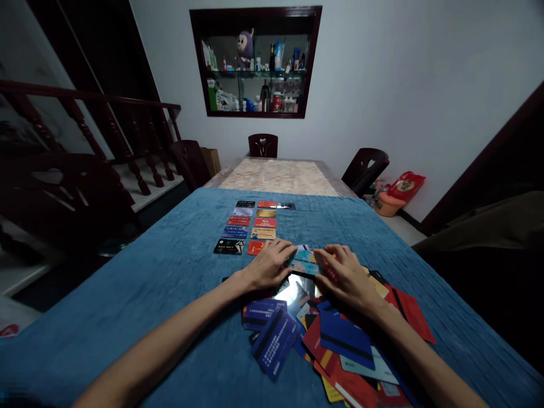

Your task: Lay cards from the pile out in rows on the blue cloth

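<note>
Between my two hands is a light-blue plastic card with yellowish patches. My left hand grips its left edge, the fingertips close to the laid-out cards. At the card's right edge, my right hand has its fingers closed on it, above the loose pile. Under and in front of both hands lie many overlapping cards, among them a purple-blue card, a blue card with a dark stripe and a red card. My left hand partly covers a red card in the laid-out rows.
Beyond my left hand, cards lie in two columns, with a dark card starting a third at the far end. A blue cloth covers the near table. Chairs stand around it, and a railing runs at left.
</note>
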`<move>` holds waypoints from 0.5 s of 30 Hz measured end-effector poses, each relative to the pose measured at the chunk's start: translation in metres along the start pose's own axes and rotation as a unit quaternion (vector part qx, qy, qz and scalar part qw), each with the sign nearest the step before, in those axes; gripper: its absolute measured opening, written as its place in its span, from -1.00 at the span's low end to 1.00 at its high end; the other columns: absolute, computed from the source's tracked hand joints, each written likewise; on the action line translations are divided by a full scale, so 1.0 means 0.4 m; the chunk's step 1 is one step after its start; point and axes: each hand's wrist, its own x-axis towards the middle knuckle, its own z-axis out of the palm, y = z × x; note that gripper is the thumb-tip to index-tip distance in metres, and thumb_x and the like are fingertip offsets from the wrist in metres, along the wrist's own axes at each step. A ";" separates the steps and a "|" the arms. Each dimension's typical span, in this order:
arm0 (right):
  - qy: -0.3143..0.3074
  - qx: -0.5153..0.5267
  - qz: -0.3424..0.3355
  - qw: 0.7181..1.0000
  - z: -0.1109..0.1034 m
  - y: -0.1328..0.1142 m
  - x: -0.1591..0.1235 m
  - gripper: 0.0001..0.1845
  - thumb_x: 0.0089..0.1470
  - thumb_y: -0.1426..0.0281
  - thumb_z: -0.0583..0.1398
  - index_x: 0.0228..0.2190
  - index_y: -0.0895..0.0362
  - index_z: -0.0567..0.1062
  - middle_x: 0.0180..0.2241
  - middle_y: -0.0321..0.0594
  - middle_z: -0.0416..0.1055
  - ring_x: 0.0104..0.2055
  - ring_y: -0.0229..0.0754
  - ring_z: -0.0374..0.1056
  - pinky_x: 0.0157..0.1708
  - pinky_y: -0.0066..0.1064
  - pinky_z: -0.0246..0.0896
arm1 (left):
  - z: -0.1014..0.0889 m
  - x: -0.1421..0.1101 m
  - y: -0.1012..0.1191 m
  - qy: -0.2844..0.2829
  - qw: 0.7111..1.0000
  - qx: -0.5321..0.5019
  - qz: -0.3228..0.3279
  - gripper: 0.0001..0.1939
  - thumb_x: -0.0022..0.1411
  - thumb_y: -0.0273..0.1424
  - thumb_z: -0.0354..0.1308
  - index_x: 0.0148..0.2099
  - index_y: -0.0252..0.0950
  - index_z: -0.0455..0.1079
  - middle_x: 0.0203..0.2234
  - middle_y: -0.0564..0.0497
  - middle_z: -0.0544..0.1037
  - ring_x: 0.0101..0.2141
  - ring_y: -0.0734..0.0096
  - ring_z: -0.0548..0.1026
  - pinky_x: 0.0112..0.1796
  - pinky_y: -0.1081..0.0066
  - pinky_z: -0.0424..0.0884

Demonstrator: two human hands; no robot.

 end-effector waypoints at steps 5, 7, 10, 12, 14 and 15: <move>0.011 0.008 -0.007 1.000 -0.005 0.020 0.016 -0.55 0.15 0.25 0.15 0.06 0.10 0.39 -0.06 0.00 0.33 -0.03 0.05 0.20 -0.10 -0.12 0.24 | -0.012 0.031 -0.012 -0.019 0.999 0.038 0.015 -0.55 0.26 -0.36 0.14 0.17 -0.37 0.25 0.01 -0.23 0.42 0.02 0.07 0.33 0.03 0.10 0.27; 0.014 0.006 -0.012 1.000 -0.005 0.031 0.031 -0.56 0.15 0.25 0.15 0.05 0.10 0.40 -0.07 0.01 0.33 -0.03 0.05 0.20 -0.10 -0.11 0.25 | -0.018 0.044 -0.022 -0.032 0.998 0.054 0.015 -0.54 0.23 -0.37 0.17 0.15 -0.40 0.26 0.02 -0.24 0.42 0.02 0.06 0.32 0.02 0.09 0.27; -0.001 0.002 -0.022 1.000 -0.003 0.053 0.064 -0.57 0.13 0.25 0.16 0.03 0.08 0.42 -0.08 0.00 0.34 -0.03 0.06 0.20 -0.11 -0.11 0.26 | -0.028 0.065 -0.044 -0.041 0.997 0.066 0.012 -0.54 0.20 -0.40 0.18 0.14 -0.36 0.27 0.02 -0.22 0.43 0.02 0.06 0.31 0.02 0.09 0.26; -0.014 -0.001 -0.028 1.000 0.000 0.072 0.092 -0.59 0.12 0.25 0.18 0.01 0.07 0.43 -0.09 -0.01 0.35 -0.04 0.06 0.20 -0.12 -0.11 0.27 | -0.033 0.080 -0.063 -0.046 0.996 0.070 0.008 -0.55 0.20 -0.40 0.18 0.13 -0.33 0.27 0.02 -0.21 0.42 0.03 0.06 0.31 0.02 0.09 0.26; -0.025 -0.005 -0.031 0.999 0.008 0.091 0.122 -0.59 0.11 0.23 0.19 -0.02 0.09 0.44 -0.09 0.01 0.35 -0.04 0.06 0.19 -0.12 -0.11 0.27 | -0.037 0.096 -0.085 -0.053 0.996 0.077 0.001 -0.56 0.20 -0.39 0.18 0.12 -0.33 0.28 0.02 -0.21 0.43 0.03 0.06 0.31 0.01 0.08 0.27; -0.029 -0.007 -0.031 0.999 0.013 0.102 0.137 -0.59 0.11 0.22 0.20 -0.02 0.10 0.45 -0.09 0.02 0.35 -0.04 0.07 0.19 -0.12 -0.11 0.27 | -0.037 0.104 -0.097 -0.056 0.995 0.081 -0.004 -0.57 0.20 -0.39 0.18 0.11 -0.33 0.29 0.02 -0.20 0.43 0.02 0.06 0.32 0.01 0.08 0.27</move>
